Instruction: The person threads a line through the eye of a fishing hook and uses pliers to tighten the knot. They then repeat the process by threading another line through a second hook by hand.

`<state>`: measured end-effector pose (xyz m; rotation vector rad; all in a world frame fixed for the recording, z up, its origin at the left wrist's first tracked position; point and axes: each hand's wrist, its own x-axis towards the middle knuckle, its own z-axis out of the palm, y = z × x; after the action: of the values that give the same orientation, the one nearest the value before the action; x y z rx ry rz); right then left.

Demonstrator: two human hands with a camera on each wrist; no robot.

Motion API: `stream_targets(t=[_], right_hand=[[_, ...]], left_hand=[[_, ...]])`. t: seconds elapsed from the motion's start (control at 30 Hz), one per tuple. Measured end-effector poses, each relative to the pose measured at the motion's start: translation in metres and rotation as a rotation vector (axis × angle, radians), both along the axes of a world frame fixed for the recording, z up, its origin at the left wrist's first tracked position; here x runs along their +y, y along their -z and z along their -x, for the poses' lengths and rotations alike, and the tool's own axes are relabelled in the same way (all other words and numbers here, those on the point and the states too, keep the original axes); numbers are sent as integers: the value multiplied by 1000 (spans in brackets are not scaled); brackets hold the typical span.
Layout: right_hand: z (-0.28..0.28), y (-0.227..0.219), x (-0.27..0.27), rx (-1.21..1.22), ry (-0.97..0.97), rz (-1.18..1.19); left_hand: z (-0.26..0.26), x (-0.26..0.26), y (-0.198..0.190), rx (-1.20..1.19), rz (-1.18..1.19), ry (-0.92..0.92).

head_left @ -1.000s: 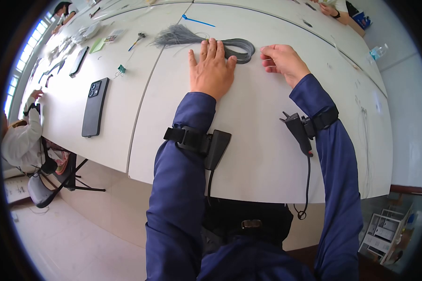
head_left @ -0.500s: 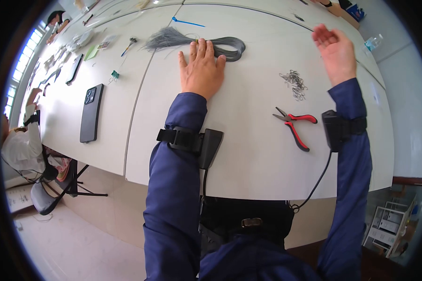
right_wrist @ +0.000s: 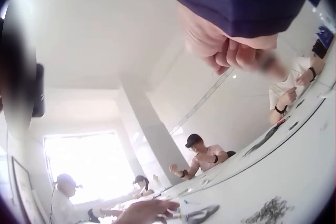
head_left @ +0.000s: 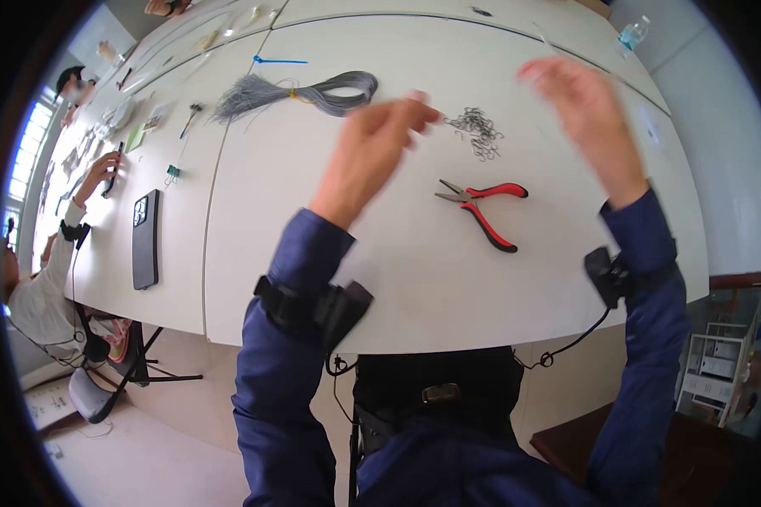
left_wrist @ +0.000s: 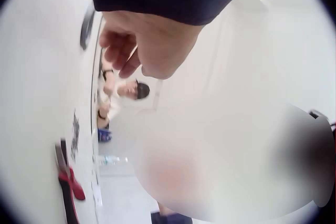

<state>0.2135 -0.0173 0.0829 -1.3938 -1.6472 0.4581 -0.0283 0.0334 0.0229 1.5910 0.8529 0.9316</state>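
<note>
My left hand [head_left: 372, 152] is raised over the table, blurred, its fingers loosely bent with nothing visible in them. It is nearest a looped bundle of grey strands [head_left: 344, 89], tied in the middle with a yellow band and frayed at its left end. My right hand [head_left: 588, 118] hovers farther right, fingers loosely curled, nothing visible in it. Between the hands lies a pile of small bent metal wire hooks [head_left: 479, 133]. Nearer me are pliers [head_left: 492, 221] with red and black handles, their jaws parted. The right wrist view also shows the right hand [right_wrist: 226, 50] raised.
A blue cable tie [head_left: 281, 60] lies behind the bundle. On the left table are a black phone [head_left: 145, 241], a green binder clip [head_left: 172, 173] and another person's hand [head_left: 101, 173]. A plastic bottle [head_left: 634, 34] stands at the far right. Cables hang from both wrist cameras.
My left hand has lifted off the strand bundle and moved right. My right hand first swung right, uncovering the hooks and pliers, and stays raised on that side. The head view has shifted.
</note>
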Motion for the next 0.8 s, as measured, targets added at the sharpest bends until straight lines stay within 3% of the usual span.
stream_targets(t=[0.03, 0.1, 0.2, 0.3, 0.5, 0.63, 0.67, 0.77, 0.8], right_hand=[[15, 12, -11, -37, -76, 59], [46, 26, -41, -85, -144, 288], [55, 41, -65, -162, -53, 386], [44, 62, -79, -405, 27, 312], [16, 70, -97, -393, 105, 313], [-16, 71, -103, -464, 229, 373], [-15, 55, -103, -481, 268, 547], [-38, 56, -114, -765, 289, 146], [-39, 46, -118, -875, 332, 112]], left_hand=[[-11, -19, -11, -130, 265, 109], [-20, -27, 3, -161, 352, 152], [-15, -21, 15, -320, 321, -38], [1, -12, 20, -283, 225, -146], [11, -10, 20, -290, 176, -256], [7, -11, 20, -253, 169, -233], [5, -12, 21, -246, 170, -226], [3, -14, 22, -198, 173, -178], [2, -14, 22, -178, 174, -158]])
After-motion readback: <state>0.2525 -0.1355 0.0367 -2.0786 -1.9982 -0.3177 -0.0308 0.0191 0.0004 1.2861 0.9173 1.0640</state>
